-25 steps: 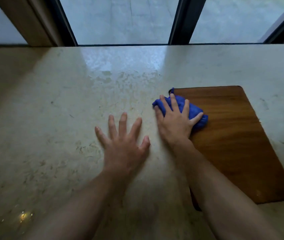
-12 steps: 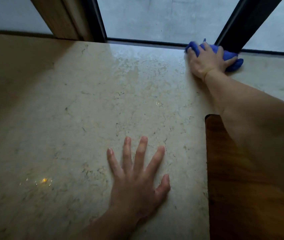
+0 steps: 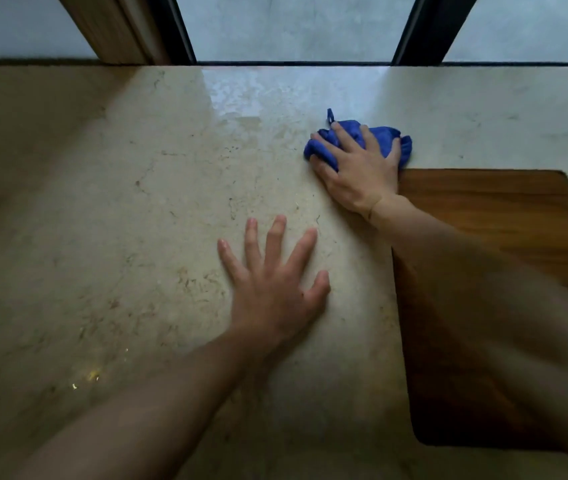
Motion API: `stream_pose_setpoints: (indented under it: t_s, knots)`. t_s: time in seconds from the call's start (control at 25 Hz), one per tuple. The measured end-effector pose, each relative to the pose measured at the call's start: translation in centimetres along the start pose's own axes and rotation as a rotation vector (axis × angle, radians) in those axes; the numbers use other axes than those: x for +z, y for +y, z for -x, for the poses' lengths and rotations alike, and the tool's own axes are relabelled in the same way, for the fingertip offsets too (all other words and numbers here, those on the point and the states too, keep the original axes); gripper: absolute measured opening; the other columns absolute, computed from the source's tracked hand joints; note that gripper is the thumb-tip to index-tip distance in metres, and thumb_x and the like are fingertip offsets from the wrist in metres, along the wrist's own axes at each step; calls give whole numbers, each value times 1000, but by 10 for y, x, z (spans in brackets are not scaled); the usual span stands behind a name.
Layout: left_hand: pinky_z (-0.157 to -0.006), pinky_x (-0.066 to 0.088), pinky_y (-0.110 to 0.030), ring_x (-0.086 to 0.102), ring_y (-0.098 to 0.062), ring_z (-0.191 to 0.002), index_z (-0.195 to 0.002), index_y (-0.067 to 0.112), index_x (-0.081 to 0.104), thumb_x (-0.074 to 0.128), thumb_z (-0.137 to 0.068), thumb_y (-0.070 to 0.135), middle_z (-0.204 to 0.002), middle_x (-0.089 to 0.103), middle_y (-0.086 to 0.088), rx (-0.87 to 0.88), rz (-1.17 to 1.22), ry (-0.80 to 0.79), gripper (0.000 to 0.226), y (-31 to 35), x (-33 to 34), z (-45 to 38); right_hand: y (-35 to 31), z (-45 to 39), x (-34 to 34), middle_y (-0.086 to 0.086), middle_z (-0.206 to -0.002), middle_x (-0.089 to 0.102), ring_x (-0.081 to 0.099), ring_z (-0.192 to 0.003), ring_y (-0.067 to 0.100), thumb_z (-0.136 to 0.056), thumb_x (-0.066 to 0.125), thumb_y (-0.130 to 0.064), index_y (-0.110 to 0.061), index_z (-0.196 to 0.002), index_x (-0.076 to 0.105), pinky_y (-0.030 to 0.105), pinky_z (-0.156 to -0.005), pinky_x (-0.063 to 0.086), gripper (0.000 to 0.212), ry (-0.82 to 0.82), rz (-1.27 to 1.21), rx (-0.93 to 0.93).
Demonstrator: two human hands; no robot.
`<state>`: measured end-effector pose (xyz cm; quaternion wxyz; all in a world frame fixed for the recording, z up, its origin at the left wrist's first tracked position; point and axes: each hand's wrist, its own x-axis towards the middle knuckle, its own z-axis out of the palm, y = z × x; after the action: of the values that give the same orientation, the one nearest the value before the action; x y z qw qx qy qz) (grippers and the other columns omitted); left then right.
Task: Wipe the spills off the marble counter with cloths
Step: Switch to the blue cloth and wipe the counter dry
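- cloth [image 3: 393, 142]: blue, bunched, upper centre-right of frame, on counter [image 3: 102, 202], just beyond board [image 3: 504, 216]
- looks soft and light, should squash and slide easily; best held from above, palm pressing, fingers over the bunch
- right hand [image 3: 358, 171]: fingers spread, pressing down on cloth
- left hand [image 3: 272, 285]: flat on counter, fingers splayed, holding nothing
- wet sheen upper centre, likely spill

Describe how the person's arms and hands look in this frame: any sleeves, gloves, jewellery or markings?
Both forearms are bare as far as the frame shows them, with no sleeve edge in view. The left hand and the right hand wear no gloves, and no rings, watch or bracelet are visible on fingers or wrists. No tattoos or other markings can be made out. The near parts of both arms are motion-blurred.
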<state>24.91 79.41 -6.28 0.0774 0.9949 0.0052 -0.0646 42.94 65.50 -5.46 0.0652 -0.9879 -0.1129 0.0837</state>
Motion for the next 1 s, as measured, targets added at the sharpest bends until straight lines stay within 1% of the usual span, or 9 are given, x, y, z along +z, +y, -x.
stream_pose_setpoints:
  t_s: [0.12,0.28,0.32,0.44,0.56,0.72,0.8,0.88,1.0]
  knots:
    - [-112,-5,-74,-2,-35,-153,-150,49,19,30,-89,66,-166,11,0,-2,53,-1,64,-3,-2,0,-9,75,17,-14,-165,10,5,-152,27,-96,14,-69,-57,-149,13,72,-111,0,54,16,-9,46]
    - [-115,1,-69,13,-31,-152,-140,41,44,46,-90,51,-161,28,0,47,208,68,51,-13,-4,7,-37,213,40,-11,-161,26,20,-149,28,-96,22,-68,-53,-148,27,72,-108,18,54,72,-32,110]
    - [-116,5,-67,18,-31,-151,-138,36,47,49,-89,48,-159,32,-2,82,222,55,50,-21,-6,7,-42,246,46,-12,-162,23,17,-150,27,-96,22,-68,-53,-149,24,70,-109,18,55,59,-30,119]
    - [-116,19,-62,28,-32,-145,-137,28,52,52,-90,46,-155,37,-10,180,195,62,51,-63,-20,15,-55,344,63,-19,-164,6,-1,-152,19,-97,15,-71,-56,-150,9,60,-115,7,55,4,-35,203]
    - [-114,18,-65,22,-33,-148,-143,34,44,47,-93,55,-160,28,-7,134,97,59,55,-115,-37,22,-81,419,73,-16,-163,15,9,-152,20,-98,15,-69,-55,-150,12,58,-116,8,54,48,-8,299]
    - [-111,15,-71,11,-38,-150,-148,48,24,31,-88,77,-165,12,-1,65,-51,-28,67,-185,-47,22,-125,492,95,-11,-161,24,25,-147,26,-97,22,-67,-48,-151,25,63,-113,16,57,25,-7,493]
    - [-111,5,-74,4,-40,-151,-149,55,14,18,-84,85,-167,7,0,58,-66,-39,72,-208,-38,26,-142,507,101,-8,-160,29,31,-144,31,-95,25,-66,-45,-150,30,67,-109,20,59,15,24,571]
    - [-111,-3,-74,-1,-40,-152,-150,56,6,10,-82,88,-168,3,0,75,-54,-9,75,-216,-28,28,-150,503,102,-7,-158,32,34,-141,33,-92,29,-66,-46,-149,32,70,-105,23,61,11,21,640]
    - [-111,-4,-74,-1,-40,-152,-151,55,4,10,-84,86,-168,3,-1,90,-55,19,74,-216,-24,28,-152,480,101,-10,-162,23,28,-142,29,-90,23,-70,-53,-150,18,74,-102,25,62,-12,18,729]
